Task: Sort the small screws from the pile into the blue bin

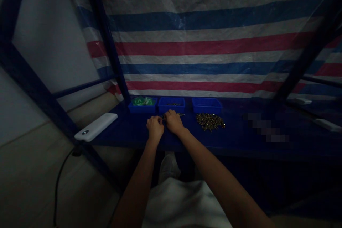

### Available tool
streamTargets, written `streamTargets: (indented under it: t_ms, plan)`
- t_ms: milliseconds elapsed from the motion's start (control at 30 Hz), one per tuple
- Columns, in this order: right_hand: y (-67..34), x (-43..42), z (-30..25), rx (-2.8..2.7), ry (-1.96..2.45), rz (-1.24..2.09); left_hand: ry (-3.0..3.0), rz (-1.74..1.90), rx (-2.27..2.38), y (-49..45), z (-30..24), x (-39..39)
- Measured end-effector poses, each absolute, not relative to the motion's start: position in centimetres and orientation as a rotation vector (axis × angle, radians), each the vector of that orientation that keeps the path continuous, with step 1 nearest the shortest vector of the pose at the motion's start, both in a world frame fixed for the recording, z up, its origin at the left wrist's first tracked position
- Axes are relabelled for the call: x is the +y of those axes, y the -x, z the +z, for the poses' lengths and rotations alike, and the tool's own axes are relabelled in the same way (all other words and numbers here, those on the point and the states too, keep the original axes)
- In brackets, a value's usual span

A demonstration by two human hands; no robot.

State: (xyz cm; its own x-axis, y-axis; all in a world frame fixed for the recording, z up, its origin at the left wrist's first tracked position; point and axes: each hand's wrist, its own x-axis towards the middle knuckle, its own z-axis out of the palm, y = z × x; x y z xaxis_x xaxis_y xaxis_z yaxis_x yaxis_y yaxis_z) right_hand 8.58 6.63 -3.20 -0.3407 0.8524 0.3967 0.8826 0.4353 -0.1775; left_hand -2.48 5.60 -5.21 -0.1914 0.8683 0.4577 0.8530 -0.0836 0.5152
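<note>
Left hand (155, 127): curling its fingers inward above the bench (235, 140); can't tell what they're grasping, too dark.
Right hand (173, 121): bending its fingers beside the left's; grip also unclear.
Thin pieces (182, 114): lying just beyond right hand.
Brass-coloured parts (210, 121): sitting piled before right blue bin (207, 109).

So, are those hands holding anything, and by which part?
I can't tell: the left hand and right hand are close together, but anything pinched there is too small and dark to make out.
</note>
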Motion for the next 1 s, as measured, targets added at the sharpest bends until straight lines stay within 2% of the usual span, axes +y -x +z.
streamTargets:
  t_ms: [300,600,733,833,1000]
  plan:
    - [-10.6,5.4,-2.1,-2.211,1.431,-0.112,-2.348,1.144,2.029,2.1,-3.8,3.7]
    - [-13.2,5.3,-2.9,-2.055,1.112,0.007,-2.491,1.219,1.737,1.3,-2.7,3.5]
    - [-14.5,5.5,-3.7,-1.733,1.043,0.047,-2.214,1.442,1.516,1.0,-1.7,4.3]
    - [-15.0,5.6,-4.1,-1.552,1.107,0.059,-1.710,1.630,1.311,0.6,-0.7,5.2]
    - [-15.0,5.3,-4.4,-1.596,1.095,0.068,-1.066,1.525,1.314,-0.7,0.0,6.6]
